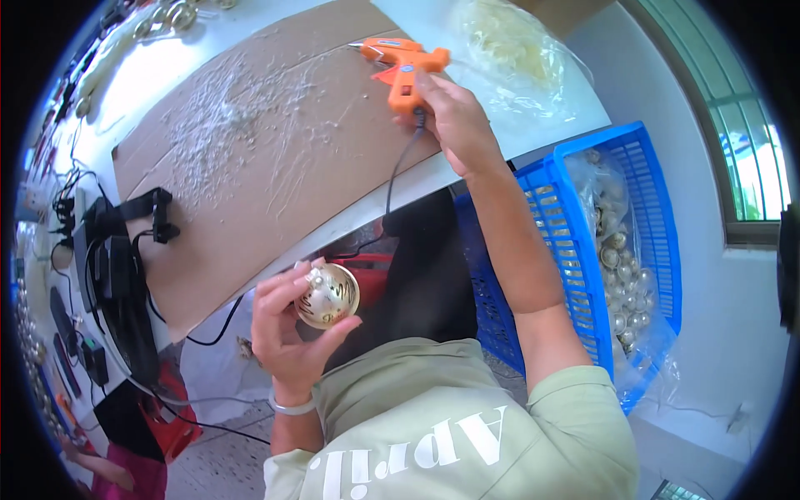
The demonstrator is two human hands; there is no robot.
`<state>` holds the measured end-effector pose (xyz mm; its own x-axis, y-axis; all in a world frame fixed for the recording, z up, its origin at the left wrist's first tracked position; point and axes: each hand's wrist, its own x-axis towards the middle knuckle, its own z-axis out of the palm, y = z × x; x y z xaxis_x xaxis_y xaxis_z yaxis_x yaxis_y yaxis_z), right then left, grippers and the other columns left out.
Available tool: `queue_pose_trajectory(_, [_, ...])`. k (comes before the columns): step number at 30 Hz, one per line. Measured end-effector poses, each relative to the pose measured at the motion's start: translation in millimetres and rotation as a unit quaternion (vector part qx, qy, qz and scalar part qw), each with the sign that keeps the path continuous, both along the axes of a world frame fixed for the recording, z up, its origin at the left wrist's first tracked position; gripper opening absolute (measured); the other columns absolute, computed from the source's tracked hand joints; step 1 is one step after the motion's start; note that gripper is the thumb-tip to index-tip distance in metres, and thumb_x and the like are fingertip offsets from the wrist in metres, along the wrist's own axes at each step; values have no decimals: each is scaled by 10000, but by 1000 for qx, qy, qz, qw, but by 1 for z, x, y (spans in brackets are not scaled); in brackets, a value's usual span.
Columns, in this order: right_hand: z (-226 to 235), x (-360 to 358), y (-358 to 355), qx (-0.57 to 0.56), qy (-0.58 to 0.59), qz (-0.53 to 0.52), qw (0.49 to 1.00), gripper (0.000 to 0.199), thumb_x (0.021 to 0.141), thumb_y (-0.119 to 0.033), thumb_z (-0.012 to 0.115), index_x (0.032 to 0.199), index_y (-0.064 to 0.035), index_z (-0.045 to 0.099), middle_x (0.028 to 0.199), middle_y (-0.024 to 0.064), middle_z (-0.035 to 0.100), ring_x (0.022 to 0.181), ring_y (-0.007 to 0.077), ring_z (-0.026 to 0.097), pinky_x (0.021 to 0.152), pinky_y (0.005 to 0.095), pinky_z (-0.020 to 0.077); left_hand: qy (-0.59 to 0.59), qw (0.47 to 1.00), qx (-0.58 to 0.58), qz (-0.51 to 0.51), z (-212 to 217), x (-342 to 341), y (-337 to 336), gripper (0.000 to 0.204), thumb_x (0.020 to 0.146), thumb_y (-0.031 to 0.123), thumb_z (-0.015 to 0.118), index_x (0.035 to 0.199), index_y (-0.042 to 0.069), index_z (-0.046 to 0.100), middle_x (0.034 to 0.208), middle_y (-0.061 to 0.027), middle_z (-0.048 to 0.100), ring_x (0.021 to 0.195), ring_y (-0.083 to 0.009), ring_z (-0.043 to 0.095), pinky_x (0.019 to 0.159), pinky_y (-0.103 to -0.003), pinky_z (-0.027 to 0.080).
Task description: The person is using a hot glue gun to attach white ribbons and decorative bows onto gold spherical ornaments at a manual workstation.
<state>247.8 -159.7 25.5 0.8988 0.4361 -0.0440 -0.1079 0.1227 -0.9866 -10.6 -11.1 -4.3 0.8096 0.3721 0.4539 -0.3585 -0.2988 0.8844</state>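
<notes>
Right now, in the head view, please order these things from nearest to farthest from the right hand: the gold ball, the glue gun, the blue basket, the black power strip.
1. Glue gun: in the right hand, on the cardboard.
2. Blue basket: just right of the forearm, beside the table.
3. Gold ball: lower down, held in the left hand.
4. Black power strip: far left table edge.

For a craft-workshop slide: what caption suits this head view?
Left hand holds a gold ornament ball while right hand grips an orange glue gun over glue-strung cardboard.
</notes>
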Motion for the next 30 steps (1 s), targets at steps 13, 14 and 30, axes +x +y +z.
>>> queue_pose_trajectory(13, [-10, 109, -117, -467, -367, -167, 787, 270, 857, -106, 604, 1108, -25, 661, 967, 88, 698, 868, 193, 649, 786, 329, 504, 35, 997, -52, -47, -10, -4, -5, 619, 629, 23, 863, 1154, -4, 537, 1164, -171, 544, 1098, -320, 597, 939, -389, 509])
queue_pose_trajectory(14, [-11, 113, -119, -466, -369, -166, 787, 270, 857, -106, 604, 1108, -25, 661, 967, 88, 698, 868, 193, 649, 786, 329, 504, 37, 997, -45, -49, -9, -3, -7, 617, 627, 21, 864, 1151, -6, 539, 1165, -170, 544, 1093, -312, 599, 935, -383, 510])
queue_pose_trajectory(30, [61, 7, -81, -222, -223, -27, 949, 182, 860, -89, 670, 1019, 0, 662, 854, 24, 666, 779, 82, 562, 740, 242, 456, 74, 996, -37, -27, -11, -2, -5, 594, 625, 6, 860, 1131, -22, 551, 1167, -170, 548, 1081, -272, 592, 915, -359, 513])
